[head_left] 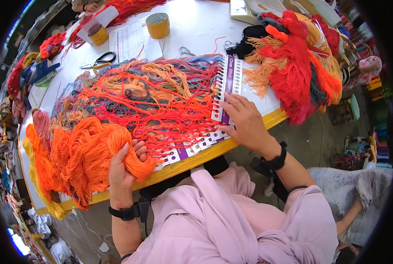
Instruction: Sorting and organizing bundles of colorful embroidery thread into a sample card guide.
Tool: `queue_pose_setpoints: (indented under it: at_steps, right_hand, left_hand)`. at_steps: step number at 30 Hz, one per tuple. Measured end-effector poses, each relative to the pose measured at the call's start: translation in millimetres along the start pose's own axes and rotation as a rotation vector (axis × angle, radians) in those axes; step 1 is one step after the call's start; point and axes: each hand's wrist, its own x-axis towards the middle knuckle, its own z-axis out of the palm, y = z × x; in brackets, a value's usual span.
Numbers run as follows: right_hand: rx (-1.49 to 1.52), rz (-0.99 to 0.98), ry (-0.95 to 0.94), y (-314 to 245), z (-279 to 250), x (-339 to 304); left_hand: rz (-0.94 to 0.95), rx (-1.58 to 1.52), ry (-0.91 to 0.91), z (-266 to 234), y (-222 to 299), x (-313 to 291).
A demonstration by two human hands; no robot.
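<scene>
My left hand [125, 169] is wrapped around the end of a bright orange yarn skein [84, 152] at the table's near left edge. My right hand [244, 119], fingers apart, is at a white and purple punched thread card [228, 90]; its fingertips seem to touch the card's near end. Strands in red, orange, tan and grey-blue run from the holes and spread leftward as a wide tangled layer [148, 94]. More punched cards [185, 152] show beneath the strands along the near edge, partly hidden by them.
Black-handled scissors [100, 61] lie beyond the threads, near a printed sheet [132, 44] and a yellow tape roll [157, 25]. Red, orange and tan skeins [295, 66] are heaped at the right. A yellow strip [273, 118] edges the table. Another person's hand [91, 7] is at the far side.
</scene>
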Motion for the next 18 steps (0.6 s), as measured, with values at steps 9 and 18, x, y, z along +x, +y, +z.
queue_pose_setpoints:
  at_steps: [9,18]
  right_hand:
    - [-0.113,-0.096,-0.071,24,11,0]
    - [-0.163,-0.249,-0.098,22,-18,-34]
  left_hand:
    - [0.02,0.013,0.0,2,-3,1]
    - [0.004,-0.009,-0.14,-6,12,-5]
